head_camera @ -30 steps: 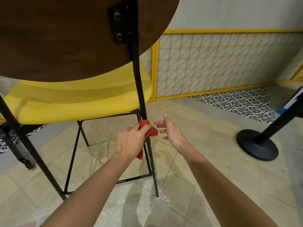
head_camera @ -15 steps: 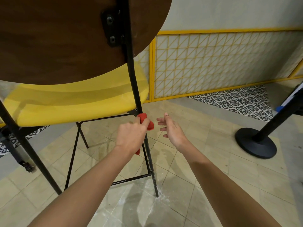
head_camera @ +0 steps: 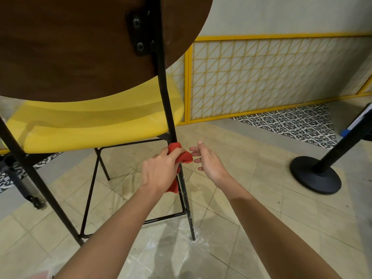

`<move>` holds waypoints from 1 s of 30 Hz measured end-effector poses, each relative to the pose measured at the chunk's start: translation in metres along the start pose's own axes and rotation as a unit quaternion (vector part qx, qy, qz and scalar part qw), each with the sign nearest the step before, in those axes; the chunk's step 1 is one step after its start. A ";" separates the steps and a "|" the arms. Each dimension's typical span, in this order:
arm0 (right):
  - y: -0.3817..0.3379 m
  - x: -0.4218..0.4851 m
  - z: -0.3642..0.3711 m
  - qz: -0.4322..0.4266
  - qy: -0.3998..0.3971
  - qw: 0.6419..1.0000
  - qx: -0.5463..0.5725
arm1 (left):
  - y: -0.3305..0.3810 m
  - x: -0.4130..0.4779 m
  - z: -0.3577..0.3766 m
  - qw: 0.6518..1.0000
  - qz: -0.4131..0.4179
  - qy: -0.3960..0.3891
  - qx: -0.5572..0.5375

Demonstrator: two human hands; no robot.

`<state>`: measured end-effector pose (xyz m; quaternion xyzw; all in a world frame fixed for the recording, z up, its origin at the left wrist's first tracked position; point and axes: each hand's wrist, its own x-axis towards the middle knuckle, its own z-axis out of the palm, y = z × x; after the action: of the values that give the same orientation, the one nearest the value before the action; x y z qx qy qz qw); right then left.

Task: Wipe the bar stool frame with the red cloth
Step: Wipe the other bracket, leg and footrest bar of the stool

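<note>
one hand, our left hand (head_camera: 159, 172), grasps the red cloth (head_camera: 184, 157) against the stool leg (head_camera: 185, 198) while our right hand (head_camera: 209, 164) hangs relaxed, so the unbraced leg may skid

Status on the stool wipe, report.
Left hand grips red cloth on the stool's black leg, just under the yellow seat. Right hand open beside the cloth. Leg below unobstructed.

I count one black metal-framed bar stool (head_camera: 90, 125) with a yellow seat, one crumpled red cloth (head_camera: 184, 156), two bare hands, left hand (head_camera: 159, 172) and right hand (head_camera: 210, 163), and one black round-based stanchion post (head_camera: 316, 179).
</note>
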<state>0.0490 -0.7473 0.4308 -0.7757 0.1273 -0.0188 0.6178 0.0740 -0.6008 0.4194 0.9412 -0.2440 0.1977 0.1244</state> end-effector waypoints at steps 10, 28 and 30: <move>0.012 -0.019 0.019 -0.056 0.071 0.996 0.005 | 0.018 -0.025 -0.006 0.929 -0.267 0.001 -0.255; 0.017 -0.013 0.007 -0.147 0.027 0.985 -0.089 | 0.019 -0.020 -0.008 0.660 -0.308 -0.159 -0.667; 0.018 -0.008 0.006 -0.166 0.026 0.981 -0.102 | 0.013 -0.018 -0.007 0.650 -0.303 -0.172 -0.676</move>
<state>0.0393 -0.7439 0.4133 -0.8441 0.0145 -0.1280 0.5205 0.0506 -0.6027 0.4194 0.6354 -0.0286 -0.2358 0.7347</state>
